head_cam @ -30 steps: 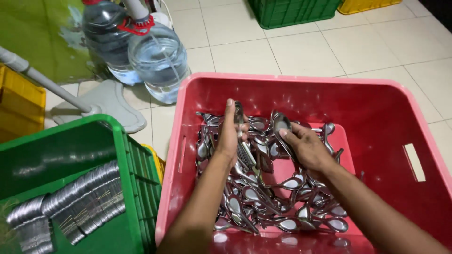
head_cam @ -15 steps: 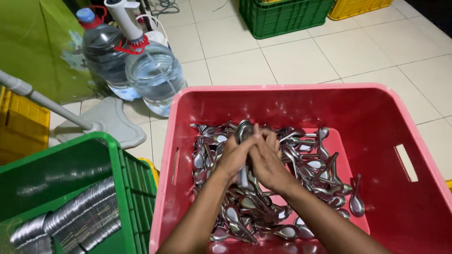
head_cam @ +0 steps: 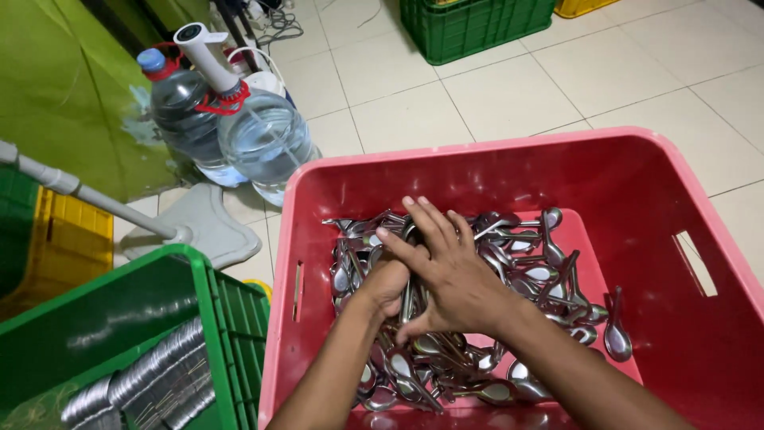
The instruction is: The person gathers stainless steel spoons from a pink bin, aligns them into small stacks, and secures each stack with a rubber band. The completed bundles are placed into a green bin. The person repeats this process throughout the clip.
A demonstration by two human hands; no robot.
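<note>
A red plastic crate in front of me holds a pile of several steel soup spoons. Both my hands are down in the pile near its left middle. My left hand is closed around a bunch of spoons, whose handles stick up past its fingers. My right hand lies flat over the left hand and the bunch, fingers spread and pointing to the upper left. Loose spoons lie all around the two hands.
A green crate with stacked rows of nested spoons stands at the left. Two large water bottles and a grey stand base are behind it. Another green crate sits on the tiled floor at the back.
My hands, apart in the pile a second ago, have come together; the right hand now covers the left hand and its bunch of spoons. The view has tilted slightly.
</note>
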